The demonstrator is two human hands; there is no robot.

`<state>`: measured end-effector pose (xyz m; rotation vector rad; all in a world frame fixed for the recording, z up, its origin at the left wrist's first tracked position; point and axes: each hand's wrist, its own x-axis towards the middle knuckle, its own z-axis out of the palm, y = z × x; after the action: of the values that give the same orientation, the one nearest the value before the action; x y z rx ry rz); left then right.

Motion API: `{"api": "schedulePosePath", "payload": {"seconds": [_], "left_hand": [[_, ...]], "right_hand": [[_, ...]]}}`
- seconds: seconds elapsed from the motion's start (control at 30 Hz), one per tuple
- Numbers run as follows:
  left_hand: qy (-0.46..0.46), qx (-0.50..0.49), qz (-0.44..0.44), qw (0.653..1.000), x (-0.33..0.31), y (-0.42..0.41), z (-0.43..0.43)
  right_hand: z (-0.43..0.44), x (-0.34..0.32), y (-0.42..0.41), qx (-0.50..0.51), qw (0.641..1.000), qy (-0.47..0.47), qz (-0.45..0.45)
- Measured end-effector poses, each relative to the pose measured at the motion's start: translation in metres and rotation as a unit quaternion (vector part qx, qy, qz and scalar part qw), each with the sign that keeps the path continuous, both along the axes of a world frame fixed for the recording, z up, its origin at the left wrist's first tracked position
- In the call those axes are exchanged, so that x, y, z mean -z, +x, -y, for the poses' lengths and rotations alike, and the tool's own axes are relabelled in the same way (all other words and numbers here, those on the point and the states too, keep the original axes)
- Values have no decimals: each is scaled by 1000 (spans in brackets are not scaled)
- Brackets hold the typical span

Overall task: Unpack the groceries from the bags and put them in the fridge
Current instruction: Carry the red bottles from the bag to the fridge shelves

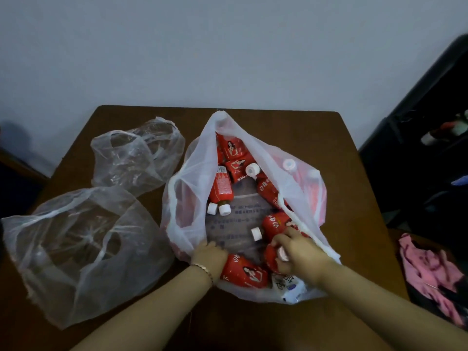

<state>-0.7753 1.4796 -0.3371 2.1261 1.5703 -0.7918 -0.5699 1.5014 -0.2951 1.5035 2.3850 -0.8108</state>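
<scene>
Unpacking is the step: your right hand (296, 252) curls round a red bottle (271, 258) inside the open bag (192, 173) on the table (329, 138), your left hand (209, 252) rests at the rim with its grip hidden, so next lift the bottle clear.

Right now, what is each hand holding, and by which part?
The right hand grips a red bottle at its neck, fingers round the pale cap. The left hand reaches into the bag beside it; whether it holds anything cannot be told.
</scene>
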Motion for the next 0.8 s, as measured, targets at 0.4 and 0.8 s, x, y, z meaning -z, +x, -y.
{"api": "schedulePosePath", "payload": {"seconds": [0.4,0.8], "left_hand": [[153,-123,124,973,-42,12,4],[196,-85,139,967,-24,11,9]], "right_hand": [[8,4,-23,210,970,-15,-119],[-7,-8,-53,313,891,-188,-271]]}}
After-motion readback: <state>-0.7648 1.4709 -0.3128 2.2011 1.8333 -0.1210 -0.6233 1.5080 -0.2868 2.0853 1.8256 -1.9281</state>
